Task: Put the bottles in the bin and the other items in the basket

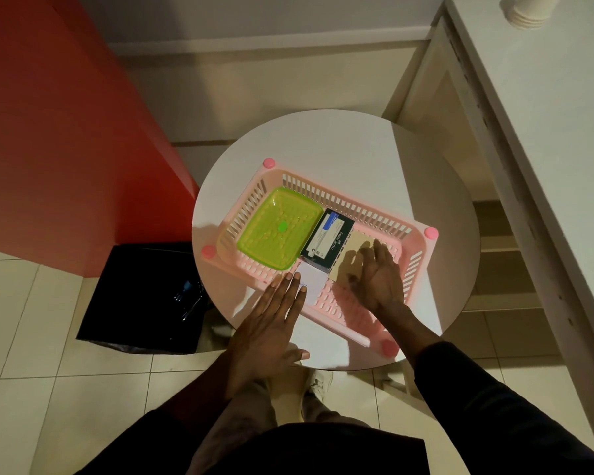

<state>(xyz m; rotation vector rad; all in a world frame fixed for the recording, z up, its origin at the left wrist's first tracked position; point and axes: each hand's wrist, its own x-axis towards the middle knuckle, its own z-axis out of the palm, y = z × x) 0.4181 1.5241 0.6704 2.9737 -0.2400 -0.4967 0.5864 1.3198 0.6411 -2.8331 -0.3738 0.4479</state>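
Observation:
A pink slotted basket (343, 197) sits on a round white table (323, 142). Inside it lie a green plastic tray (275, 228), a dark Faber-Castell box (328, 240), a white card (314, 277) and a beige pad (352, 255). My right hand (378, 279) is inside the basket, palm down with fingers spread over the beige pad. My left hand (271, 323) is flat and open at the basket's near rim, fingertips touching the white card. A black bin (138, 296) stands on the floor to the left of the table, with bottles faintly visible inside.
A red cabinet (66, 132) rises behind the bin. A white desk (546, 114) with shelves runs along the right, with a stack of paper cups (528, 12) on it. My shoes show on the tiled floor under the table's near edge.

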